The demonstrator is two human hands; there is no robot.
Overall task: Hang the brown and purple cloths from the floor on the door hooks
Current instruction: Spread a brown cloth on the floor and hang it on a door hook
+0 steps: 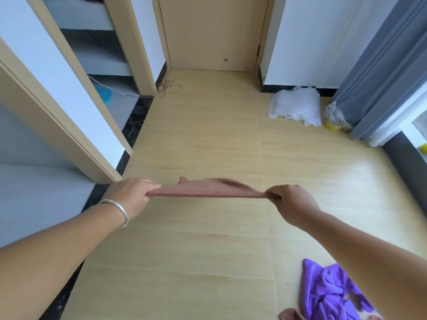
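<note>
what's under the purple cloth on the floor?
The purple cloth lies crumpled on the floor. A brown piece pokes out at its lower left edge; whether it runs further underneath is hidden. The right forearm covers the cloth's right side.

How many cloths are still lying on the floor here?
1 for sure: the purple cloth, bottom right. A brownish scrap beside it is cut off. The brown cloth is stretched between both hands.

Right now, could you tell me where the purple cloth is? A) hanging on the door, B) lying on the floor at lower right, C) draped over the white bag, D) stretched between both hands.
B: the purple cloth lies crumpled on the floor at lower right, while the left hand and right hand hold the brown cloth stretched between them.
</note>
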